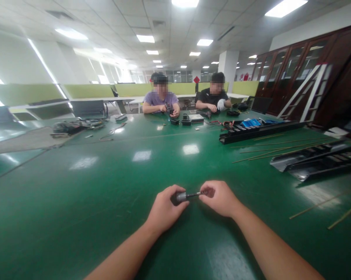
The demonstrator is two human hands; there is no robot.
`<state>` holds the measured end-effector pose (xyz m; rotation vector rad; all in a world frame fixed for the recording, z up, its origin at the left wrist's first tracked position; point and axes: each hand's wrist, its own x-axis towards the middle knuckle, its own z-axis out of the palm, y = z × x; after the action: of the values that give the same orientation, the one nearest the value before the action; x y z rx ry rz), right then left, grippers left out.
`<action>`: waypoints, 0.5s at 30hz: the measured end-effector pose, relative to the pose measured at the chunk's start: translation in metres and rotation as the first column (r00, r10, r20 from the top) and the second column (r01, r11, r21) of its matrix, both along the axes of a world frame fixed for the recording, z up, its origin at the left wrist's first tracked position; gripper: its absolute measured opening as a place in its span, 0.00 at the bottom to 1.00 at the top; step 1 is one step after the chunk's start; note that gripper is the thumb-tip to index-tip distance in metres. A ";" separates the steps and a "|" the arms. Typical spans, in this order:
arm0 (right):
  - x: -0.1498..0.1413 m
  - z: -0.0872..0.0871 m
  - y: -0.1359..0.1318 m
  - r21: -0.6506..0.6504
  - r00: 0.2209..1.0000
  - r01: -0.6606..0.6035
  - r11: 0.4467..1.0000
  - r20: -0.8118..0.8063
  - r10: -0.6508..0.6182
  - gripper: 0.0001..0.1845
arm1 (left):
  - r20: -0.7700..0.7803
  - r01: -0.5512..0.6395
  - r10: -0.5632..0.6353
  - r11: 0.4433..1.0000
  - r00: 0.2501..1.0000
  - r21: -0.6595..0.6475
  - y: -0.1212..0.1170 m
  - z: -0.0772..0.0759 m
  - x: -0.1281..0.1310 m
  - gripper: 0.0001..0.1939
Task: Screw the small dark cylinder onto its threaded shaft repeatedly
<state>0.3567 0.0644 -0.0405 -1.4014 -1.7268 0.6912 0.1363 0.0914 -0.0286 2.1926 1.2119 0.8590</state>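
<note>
Low over the green table, my left hand [166, 206] is closed around a short silver-and-black cylinder [181, 197], gripped between thumb and fingers. A thin dark rod [192, 195] sticks out of its right end, toward my other hand. My right hand [220, 197] pinches the far tip of this rod between thumb and forefinger. The cylinder lies roughly level, and its left end is hidden in my palm. Whether the rod is a shaft or a separate piece, I cannot tell.
Long black metal channels [260, 130] and thin brass-coloured rods [269, 151] lie to the right on the green table [105, 198]. Two people sit across it, handling small black parts. A pile of cables and parts [73, 126] is at the far left; a white ladder [312, 93] stands beyond.
</note>
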 end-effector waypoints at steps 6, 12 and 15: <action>0.001 -0.001 0.001 0.010 1.000 0.001 1.000 0.003 -0.001 0.04 | 0.021 -0.014 0.014 1.000 1.000 -0.018 0.002 -0.002 0.000 0.13; 0.001 0.001 0.001 -0.005 1.000 0.012 1.000 -0.003 -0.012 0.06 | 0.032 -0.039 0.040 0.998 0.999 -0.044 0.002 0.000 0.000 0.11; 0.003 0.001 0.004 -0.018 0.996 0.084 0.996 0.002 -0.084 0.11 | 0.077 -0.074 0.082 0.992 0.994 -0.102 0.002 0.002 0.000 0.14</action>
<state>0.3598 0.0681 -0.0398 -1.4784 -1.6563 0.6610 0.1367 0.0936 -0.0261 2.0242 1.2802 0.8903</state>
